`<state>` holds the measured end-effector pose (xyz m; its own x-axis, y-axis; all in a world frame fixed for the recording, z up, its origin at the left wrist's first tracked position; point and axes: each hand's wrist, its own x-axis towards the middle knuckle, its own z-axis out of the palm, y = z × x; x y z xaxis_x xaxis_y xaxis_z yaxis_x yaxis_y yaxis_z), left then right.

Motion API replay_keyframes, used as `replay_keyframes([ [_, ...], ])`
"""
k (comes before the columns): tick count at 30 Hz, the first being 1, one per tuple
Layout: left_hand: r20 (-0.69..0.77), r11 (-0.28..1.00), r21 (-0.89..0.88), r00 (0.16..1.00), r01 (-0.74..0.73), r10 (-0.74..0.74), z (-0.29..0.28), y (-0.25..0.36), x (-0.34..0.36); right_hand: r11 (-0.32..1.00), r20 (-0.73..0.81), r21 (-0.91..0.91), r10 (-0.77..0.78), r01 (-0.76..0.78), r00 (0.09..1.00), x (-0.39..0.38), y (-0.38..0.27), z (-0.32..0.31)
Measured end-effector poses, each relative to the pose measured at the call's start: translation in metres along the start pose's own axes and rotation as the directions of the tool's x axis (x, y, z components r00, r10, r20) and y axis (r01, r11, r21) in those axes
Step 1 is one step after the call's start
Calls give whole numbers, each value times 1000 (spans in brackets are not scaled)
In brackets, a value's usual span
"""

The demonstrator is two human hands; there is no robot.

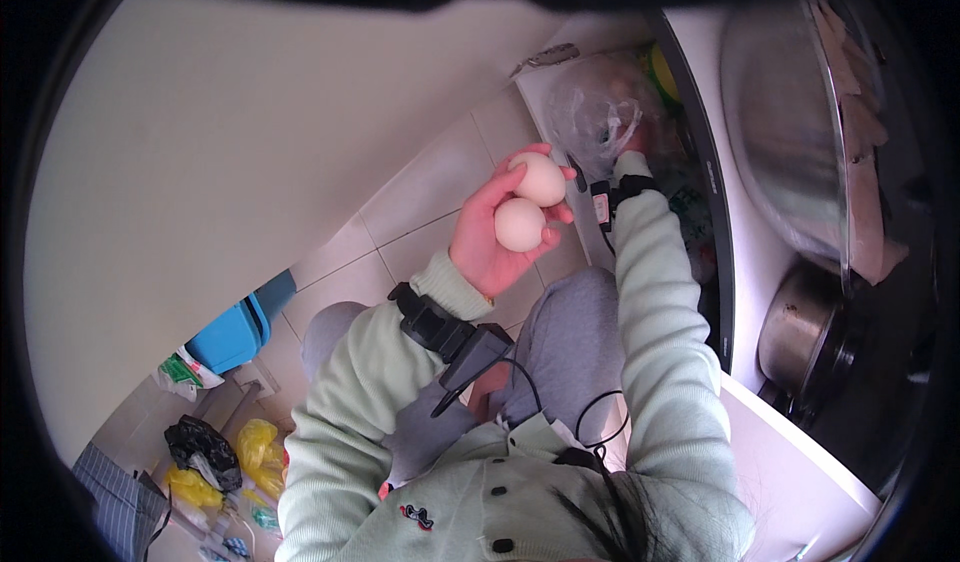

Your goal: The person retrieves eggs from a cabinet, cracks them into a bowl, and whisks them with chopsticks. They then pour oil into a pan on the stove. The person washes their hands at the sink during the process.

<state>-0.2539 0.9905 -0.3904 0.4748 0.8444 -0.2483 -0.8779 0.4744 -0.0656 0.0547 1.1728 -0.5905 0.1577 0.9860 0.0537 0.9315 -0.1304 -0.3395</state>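
Two pale eggs rest in my left hand (479, 234), its fingers curled round them over the tiled floor. The upper egg (541, 179) lies between thumb and fingers, and the lower egg (520, 225) sits against the palm. My right hand (634, 141) reaches forward into an open drawer (540, 102), at a clear plastic bag (588, 112). Only a little of that hand shows beside the crumpled film; its fingers are hidden. What the bag holds is too blurred to make out.
Along the right, a counter (745, 262) bears a big metal-rimmed lid or bowl (785, 112) and a steel pot (797, 327). A pale panel (250, 112) fills the left. At lower left are a blue bin (228, 336), a black bag (203, 450) and yellow bags (260, 454).
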Motion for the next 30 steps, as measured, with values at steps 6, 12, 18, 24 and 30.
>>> replay_keyframes([
  [6,-36,1000,6,999,-4,5,3,5,-4,917,-35,-376,126,-130,991,-6,6,-28],
  [12,-38,1000,10,999,-6,7,2,6,6,974,-134,-223,-71,40,988,-20,-38,-64],
  [18,-32,1000,-24,999,3,-4,2,5,14,913,-151,79,-387,401,910,-39,-70,-55],
  [24,-25,1000,-25,1000,-9,8,2,4,14,886,142,-335,-288,320,947,-16,-6,0],
  [30,-29,1000,6,999,-28,29,4,7,6,902,190,-327,-229,281,955,12,31,-7],
])
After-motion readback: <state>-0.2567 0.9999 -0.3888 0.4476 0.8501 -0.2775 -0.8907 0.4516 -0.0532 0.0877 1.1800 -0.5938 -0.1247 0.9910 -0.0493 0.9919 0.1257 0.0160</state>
